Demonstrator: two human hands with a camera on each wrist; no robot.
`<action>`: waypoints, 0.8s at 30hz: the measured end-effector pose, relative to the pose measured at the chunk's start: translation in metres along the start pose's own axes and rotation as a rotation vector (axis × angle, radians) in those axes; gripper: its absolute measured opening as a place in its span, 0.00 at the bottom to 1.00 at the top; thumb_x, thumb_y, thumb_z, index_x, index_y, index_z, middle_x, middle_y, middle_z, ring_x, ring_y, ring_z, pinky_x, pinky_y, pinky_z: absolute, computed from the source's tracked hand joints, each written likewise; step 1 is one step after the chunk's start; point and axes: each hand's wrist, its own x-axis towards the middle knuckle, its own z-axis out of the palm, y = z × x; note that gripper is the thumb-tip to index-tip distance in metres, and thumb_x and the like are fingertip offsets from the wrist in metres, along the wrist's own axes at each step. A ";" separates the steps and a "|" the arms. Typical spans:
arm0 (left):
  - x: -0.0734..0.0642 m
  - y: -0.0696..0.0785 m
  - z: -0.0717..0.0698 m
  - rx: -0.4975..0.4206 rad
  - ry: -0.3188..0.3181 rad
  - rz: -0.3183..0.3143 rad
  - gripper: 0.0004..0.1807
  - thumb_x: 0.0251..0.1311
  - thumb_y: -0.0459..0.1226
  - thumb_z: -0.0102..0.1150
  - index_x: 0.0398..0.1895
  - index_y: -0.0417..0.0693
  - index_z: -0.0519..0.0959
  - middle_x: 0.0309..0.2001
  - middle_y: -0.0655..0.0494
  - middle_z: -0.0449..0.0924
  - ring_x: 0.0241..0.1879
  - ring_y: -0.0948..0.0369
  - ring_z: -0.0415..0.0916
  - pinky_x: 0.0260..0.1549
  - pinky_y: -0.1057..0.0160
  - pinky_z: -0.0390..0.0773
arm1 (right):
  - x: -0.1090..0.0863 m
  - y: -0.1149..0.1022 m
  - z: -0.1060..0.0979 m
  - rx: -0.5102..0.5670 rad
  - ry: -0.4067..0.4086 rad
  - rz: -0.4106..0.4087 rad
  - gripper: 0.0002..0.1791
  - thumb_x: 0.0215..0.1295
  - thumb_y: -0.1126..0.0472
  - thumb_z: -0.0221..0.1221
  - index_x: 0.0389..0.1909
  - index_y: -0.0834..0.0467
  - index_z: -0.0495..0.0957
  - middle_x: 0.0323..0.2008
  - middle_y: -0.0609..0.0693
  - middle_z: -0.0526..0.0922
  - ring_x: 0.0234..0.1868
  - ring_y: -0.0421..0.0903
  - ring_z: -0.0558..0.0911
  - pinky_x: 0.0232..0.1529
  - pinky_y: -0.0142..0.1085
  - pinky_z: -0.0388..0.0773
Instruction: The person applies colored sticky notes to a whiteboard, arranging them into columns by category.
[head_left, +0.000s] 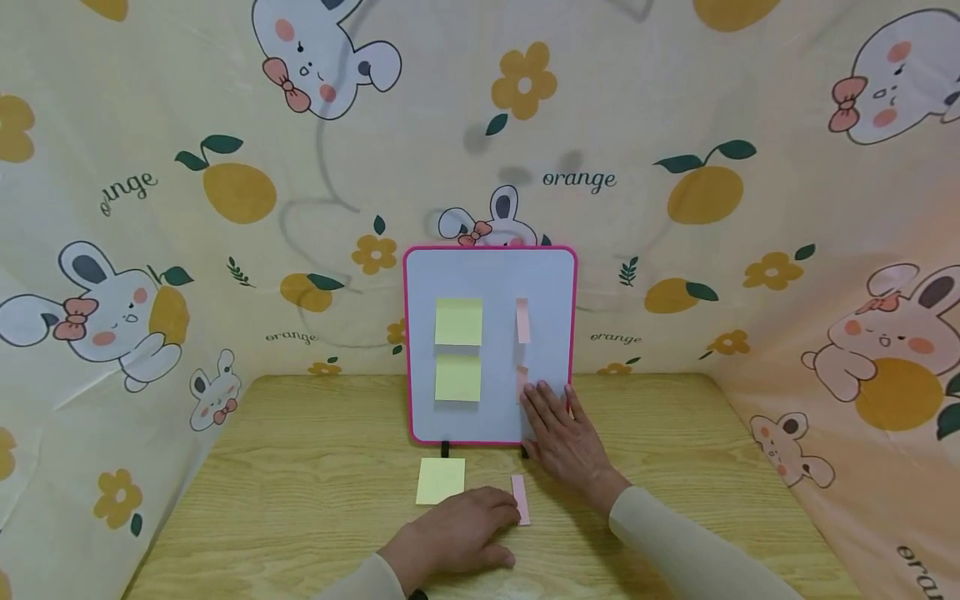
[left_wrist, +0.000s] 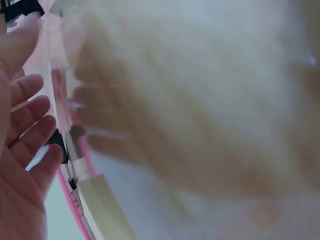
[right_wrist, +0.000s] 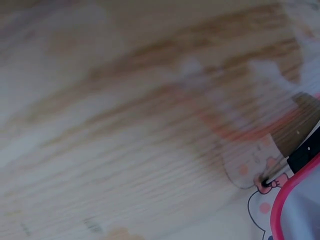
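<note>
A white board [head_left: 495, 275] with a pink frame stands upright on the table. Two yellow sticky notes [head_left: 458, 322] are stuck on its left half, one above the other. On the right half are an upper pink strip note [head_left: 522, 321] and a lower pink strip note [head_left: 522, 382]. My right hand [head_left: 566, 437] lies with extended fingers against the board, fingertips over the lower strip. Low in front, my left hand [head_left: 461, 533] hovers with loosely bent fingers beside a pink strip pad [head_left: 521, 498]; its relaxed fingers [left_wrist: 35, 135] also show in the left wrist view.
A yellow sticky-note pad [head_left: 440, 481] lies on the wooden table [head_left: 315, 475] in front of the board, left of the pink pad. Black feet [head_left: 446, 449] hold the board up. Patterned cloth [head_left: 600, 100] surrounds the table at the back and sides.
</note>
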 end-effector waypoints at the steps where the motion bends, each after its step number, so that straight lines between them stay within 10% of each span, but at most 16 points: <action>1: 0.000 -0.001 -0.003 -0.002 0.011 -0.012 0.26 0.77 0.58 0.53 0.67 0.55 0.79 0.69 0.61 0.77 0.71 0.61 0.73 0.72 0.62 0.74 | 0.000 0.000 0.000 -0.002 -0.003 0.001 0.45 0.75 0.41 0.53 0.83 0.62 0.55 0.85 0.55 0.53 0.85 0.54 0.54 0.83 0.60 0.51; 14: 0.031 -0.065 -0.081 0.476 0.149 -0.070 0.32 0.80 0.49 0.51 0.80 0.44 0.67 0.80 0.49 0.66 0.82 0.52 0.58 0.82 0.52 0.58 | 0.001 -0.001 -0.002 -0.029 -0.046 0.007 0.45 0.77 0.40 0.52 0.84 0.61 0.53 0.86 0.55 0.49 0.86 0.55 0.51 0.84 0.58 0.50; 24: 0.067 -0.070 -0.102 0.643 -0.010 -0.052 0.39 0.80 0.55 0.47 0.85 0.47 0.55 0.86 0.54 0.50 0.85 0.56 0.45 0.85 0.52 0.44 | 0.001 -0.002 -0.004 -0.043 -0.094 0.015 0.46 0.78 0.38 0.49 0.85 0.59 0.50 0.86 0.54 0.46 0.87 0.54 0.47 0.85 0.58 0.45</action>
